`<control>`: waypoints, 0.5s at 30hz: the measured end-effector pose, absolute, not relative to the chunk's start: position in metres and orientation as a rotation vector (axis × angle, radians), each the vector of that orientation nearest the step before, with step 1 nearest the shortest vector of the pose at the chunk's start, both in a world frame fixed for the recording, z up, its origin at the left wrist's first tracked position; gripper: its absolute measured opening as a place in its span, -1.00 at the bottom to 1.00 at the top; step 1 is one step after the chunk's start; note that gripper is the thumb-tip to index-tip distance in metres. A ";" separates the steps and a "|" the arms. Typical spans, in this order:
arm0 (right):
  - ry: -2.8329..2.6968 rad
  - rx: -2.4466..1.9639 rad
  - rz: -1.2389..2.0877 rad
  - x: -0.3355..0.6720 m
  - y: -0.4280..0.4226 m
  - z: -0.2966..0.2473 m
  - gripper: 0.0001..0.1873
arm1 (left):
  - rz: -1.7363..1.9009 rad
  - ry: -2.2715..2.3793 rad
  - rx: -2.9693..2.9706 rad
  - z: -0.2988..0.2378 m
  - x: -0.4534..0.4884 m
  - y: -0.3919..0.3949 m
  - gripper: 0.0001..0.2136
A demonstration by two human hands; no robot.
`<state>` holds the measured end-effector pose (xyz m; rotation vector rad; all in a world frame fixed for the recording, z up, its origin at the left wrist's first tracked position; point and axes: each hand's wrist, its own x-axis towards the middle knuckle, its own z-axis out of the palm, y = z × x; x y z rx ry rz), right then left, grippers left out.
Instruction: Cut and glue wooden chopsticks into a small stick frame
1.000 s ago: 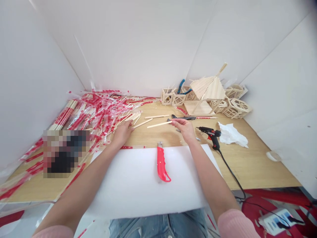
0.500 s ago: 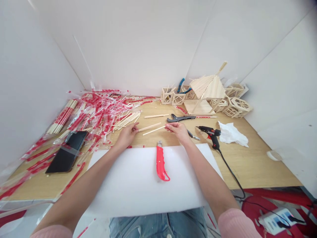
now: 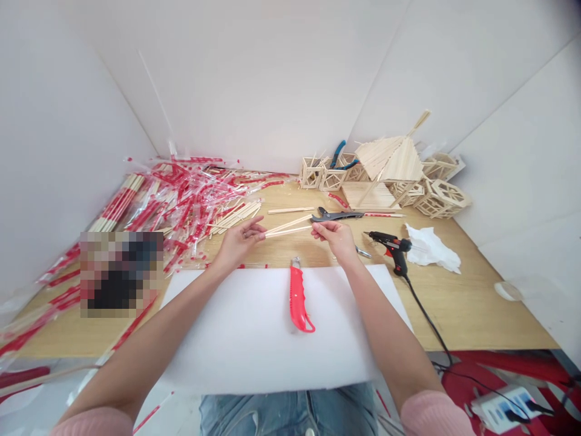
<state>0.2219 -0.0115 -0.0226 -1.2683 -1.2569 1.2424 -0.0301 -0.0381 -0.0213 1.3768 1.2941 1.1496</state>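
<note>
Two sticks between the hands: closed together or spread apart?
Spread apart: the upper stick and lower stick meet near the left hand, and a gap widens toward the right hand.

Seemingly two held sticks [image 3: 290,231], one glue gun [image 3: 394,244].

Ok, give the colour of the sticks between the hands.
Pale cream wood; the sticks show best in the head view.
</note>
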 end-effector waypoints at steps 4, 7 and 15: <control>-1.253 -1.294 1.213 0.226 -0.012 -0.018 -0.68 | 1.145 1.253 1.386 -0.018 -0.030 -0.039 -0.38; -1.250 -1.332 1.196 0.229 -0.011 -0.016 -0.67 | 1.124 1.252 1.403 -0.018 -0.031 -0.038 -0.36; -1.274 -1.357 1.175 0.227 -0.012 -0.015 -0.66 | 1.089 1.260 1.435 -0.020 -0.030 -0.040 -0.37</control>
